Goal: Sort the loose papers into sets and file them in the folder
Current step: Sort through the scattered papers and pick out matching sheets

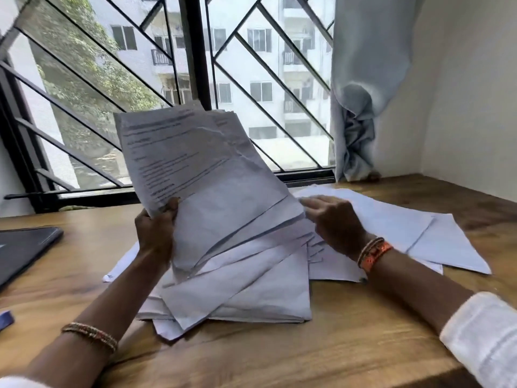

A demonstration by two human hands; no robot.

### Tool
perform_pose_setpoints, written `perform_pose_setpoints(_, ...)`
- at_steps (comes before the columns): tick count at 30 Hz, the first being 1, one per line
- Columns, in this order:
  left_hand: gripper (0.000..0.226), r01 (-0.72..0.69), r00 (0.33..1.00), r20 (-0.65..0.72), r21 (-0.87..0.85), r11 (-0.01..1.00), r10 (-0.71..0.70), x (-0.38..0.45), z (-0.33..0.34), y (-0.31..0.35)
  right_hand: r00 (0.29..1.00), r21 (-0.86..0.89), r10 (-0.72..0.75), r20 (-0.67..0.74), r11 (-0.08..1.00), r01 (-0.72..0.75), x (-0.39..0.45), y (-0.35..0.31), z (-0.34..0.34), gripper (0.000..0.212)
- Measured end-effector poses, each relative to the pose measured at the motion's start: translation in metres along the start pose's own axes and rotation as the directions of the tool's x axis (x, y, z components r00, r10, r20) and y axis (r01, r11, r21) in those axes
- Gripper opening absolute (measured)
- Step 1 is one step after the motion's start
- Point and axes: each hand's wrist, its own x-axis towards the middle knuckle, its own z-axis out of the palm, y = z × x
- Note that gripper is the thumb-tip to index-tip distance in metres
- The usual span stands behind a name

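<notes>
Dark folder (22, 250) lies at far left on the bench (335, 345). My left hand (156, 228), fingers clamped, lifts one creased printed sheaf (195, 163). Two white loose heaps: papers (246, 287) centre, more (405, 228) right. Right hand (333, 219), fingers apart, rests there.

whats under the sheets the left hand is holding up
Under the raised sheets gripped by the left hand lies a messy heap of white papers on the wooden table. Whatever lies beneath that heap is covered.
</notes>
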Motion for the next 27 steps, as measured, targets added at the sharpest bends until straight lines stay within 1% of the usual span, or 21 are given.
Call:
perform_pose_setpoints(2,0.021,-0.023,0.999,-0.021,0.037,0.999,0.024,-0.002,0.003,-0.003,0.977,0.126,-0.178,0.114,0.978,0.164,0.004,-0.039,0.004,0.051)
perform_pose_setpoints(3,0.022,-0.029,0.999,-0.034,0.059,0.998,0.031,-0.003,0.004,-0.006,0.949,0.222,-0.246,0.198,0.954,0.201,0.006,-0.057,0.005,0.053)
perform_pose_setpoints(4,0.023,-0.028,0.998,-0.052,0.077,0.997,0.032,-0.002,0.004,-0.009,0.916,0.33,-0.293,0.275,0.923,0.196,0.008,-0.071,0.003,0.049)
perform_pose_setpoints(5,0.023,-0.021,0.998,-0.062,0.094,0.995,0.027,-0.002,0.002,-0.012,0.887,0.424,-0.302,0.35,0.895,0.137,0.011,-0.08,-0.002,0.038)
perform_pose_setpoints(6,0.024,-0.007,0.998,-0.066,0.114,0.993,0.014,0.0,0.0,-0.016,0.865,0.493,-0.273,0.422,0.869,0.034,0.013,-0.083,-0.006,0.027)
perform_pose_setpoints(7,0.025,0.014,0.998,-0.06,0.144,0.989,-0.006,0.001,-0.003,-0.02,0.843,0.539,-0.221,0.491,0.837,-0.095,0.016,-0.079,-0.011,0.028)
perform_pose_setpoints(8,0.025,0.039,0.998,-0.053,0.178,0.983,-0.03,0.003,-0.005,-0.024,0.83,0.559,-0.156,0.536,0.802,-0.211,0.018,-0.069,-0.014,0.038)
perform_pose_setpoints(9,0.023,0.06,0.998,-0.046,0.213,0.975,-0.052,0.004,-0.008,-0.027,0.83,0.544,-0.063,0.555,0.782,-0.304,0.02,-0.056,-0.016,0.045)
perform_pose_setpoints(10,0.021,0.075,0.997,-0.04,0.241,0.968,-0.068,0.006,-0.009,-0.03,0.827,0.489,0.07,0.558,0.777,-0.396,0.021,-0.038,-0.016,0.045)
perform_pose_setpoints(11,0.02,0.081,0.997,-0.03,0.258,0.963,-0.076,0.007,-0.01,-0.031,0.812,0.377,0.234,0.535,0.794,-0.477,0.02,-0.017,-0.014,0.041)
perform_pose_setpoints(12,0.018,0.086,0.996,-0.021,0.268,0.96,-0.083,0.008,-0.01,-0.032,0.779,0.226,0.382,0.497,0.81,-0.541,0.017,0.006,-0.01,0.036)
perform_pose_setpoints(13,0.016,0.091,0.996,-0.012,0.276,0.957,-0.091,0.009,-0.01,-0.033,0.723,0.071,0.493,0.484,0.802,-0.594,0.011,0.027,-0.004,0.033)
perform_pose_setpoints(14,0.014,0.096,0.995,-0.003,0.285,0.954,-0.099,0.01,-0.01,-0.034,0.634,-0.071,0.564,0.529,0.774,-0.63,0.004,0.044,0.0,0.04)
perform_pose_setpoints(15,0.012,0.095,0.995,0.001,0.297,0.95,-0.1,0.01,-0.01,-0.036,0.51,-0.179,0.598,0.619,0.739,-0.649,-0.004,0.057,0.006,0.054)
perform_pose_setpoints(16,0.012,0.086,0.996,0.001,0.314,0.945,-0.091,0.011,-0.01,-0.037,0.398,-0.237,0.6,0.694,0.712,-0.661,-0.011,0.065,0.011,0.064)
perform_pose_setpoints(17,0.012,0.073,0.997,0.005,0.331,0.941,-0.079,0.011,-0.01,-0.039,0.326,-0.267,0.588,0.74,0.702,-0.66,-0.016,0.069,0.016,0.065)
perform_pose_setpoints(18,0.015,0.063,0.997,0.008,0.349,0.935,-0.07,0.013,-0.009,-0.041,0.308,-0.274,0.568,0.764,0.716,-0.643,-0.017,0.07,0.02,0.06)
perform_pose_setpoints(20,0.024,0.062,0.997,0.009,0.401,0.914,-0.072,0.019,-0.002,-0.043,0.343,-0.269,0.533,0.774,0.766,-0.584,-0.008,0.07,0.022,0.041)
perform_pose_setpoints(22,0.029,0.077,0.995,0.023,0.426,0.902,-0.095,0.024,0.008,-0.043,0.366,-0.289,0.546,0.754,0.776,-0.561,0.008,0.069,0.022,0.028)
perform_pose_setpoints(25,0.028,0.072,0.994,0.039,0.471,0.879,-0.103,0.033,0.02,-0.049,0.39,-0.301,0.587,0.71,0.753,-0.585,0.023,0.078,0.039,0.027)
perform_pose_setpoints(27,0.026,0.045,0.994,0.061,0.505,0.862,-0.087,0.033,0.022,-0.054,0.428,-0.274,0.6,0.676,0.744,-0.61,0.027,0.083,0.053,0.025)
